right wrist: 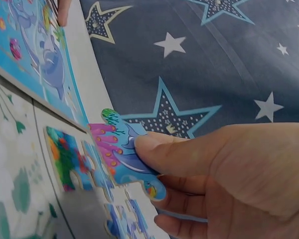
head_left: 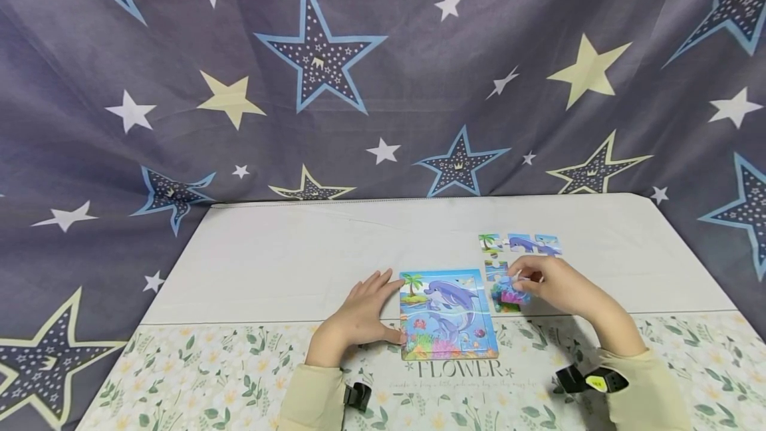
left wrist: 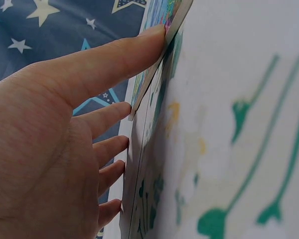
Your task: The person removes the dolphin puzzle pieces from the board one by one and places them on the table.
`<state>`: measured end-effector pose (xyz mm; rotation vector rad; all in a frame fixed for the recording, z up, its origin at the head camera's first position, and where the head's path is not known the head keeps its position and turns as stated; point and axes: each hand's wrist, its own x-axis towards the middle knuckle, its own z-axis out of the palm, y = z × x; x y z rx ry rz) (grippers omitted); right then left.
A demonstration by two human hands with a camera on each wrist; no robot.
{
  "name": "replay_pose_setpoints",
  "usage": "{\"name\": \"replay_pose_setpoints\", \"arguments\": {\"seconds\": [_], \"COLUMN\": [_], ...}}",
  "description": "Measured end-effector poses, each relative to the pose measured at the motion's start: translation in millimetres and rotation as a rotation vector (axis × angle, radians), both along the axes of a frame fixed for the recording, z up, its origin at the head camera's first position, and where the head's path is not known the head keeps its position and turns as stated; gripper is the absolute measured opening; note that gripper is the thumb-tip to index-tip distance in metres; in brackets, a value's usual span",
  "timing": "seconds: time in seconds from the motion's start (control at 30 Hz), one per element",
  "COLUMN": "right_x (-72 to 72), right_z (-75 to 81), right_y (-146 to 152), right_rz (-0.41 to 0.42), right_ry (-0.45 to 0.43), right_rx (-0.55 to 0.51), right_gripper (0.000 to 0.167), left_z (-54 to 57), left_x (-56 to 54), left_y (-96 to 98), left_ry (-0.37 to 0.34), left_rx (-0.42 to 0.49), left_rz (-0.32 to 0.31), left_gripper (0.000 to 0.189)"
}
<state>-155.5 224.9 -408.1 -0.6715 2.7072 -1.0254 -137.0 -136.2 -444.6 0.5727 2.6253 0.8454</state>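
Observation:
A square dolphin puzzle board (head_left: 449, 314) lies flat at the middle of the table. My left hand (head_left: 364, 311) rests along its left edge with fingers spread, the thumb touching the side near the lower corner. To the right of the board, my right hand (head_left: 553, 283) pinches a puzzle piece (right wrist: 122, 152) between thumb and fingers. That piece shows pink coral and part of a dolphin. Beneath it, a coral corner piece (right wrist: 67, 154) lies on the table. More loose pieces with a palm tree (head_left: 489, 242) and a dolphin (head_left: 522, 243) lie just beyond the right hand.
The table has a plain white back part (head_left: 335, 245) and a floral front part (head_left: 209, 371) with the printed word FLOWER below the board. A dark curtain with stars (head_left: 383, 85) hangs behind the table.

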Motion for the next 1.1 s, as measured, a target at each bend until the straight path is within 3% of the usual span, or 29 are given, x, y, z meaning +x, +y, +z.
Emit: {"name": "replay_pose_setpoints", "arguments": {"seconds": [0.5,1.1], "right_x": [-4.9,-7.9], "right_z": [-5.9,-19.0], "right_y": [25,39], "right_rz": [-0.049,-0.028], "right_ry": [-0.05,-0.098], "right_rx": [0.029,0.034], "right_gripper": [0.014,0.013], "left_z": [-0.4,0.3], "left_x": [0.4,0.0], "left_y": [0.0,0.2], "left_ry": [-0.003,-0.001], "left_rx": [-0.001,-0.007], "left_rz": [0.002,0.001], "left_gripper": [0.097,0.097]}}
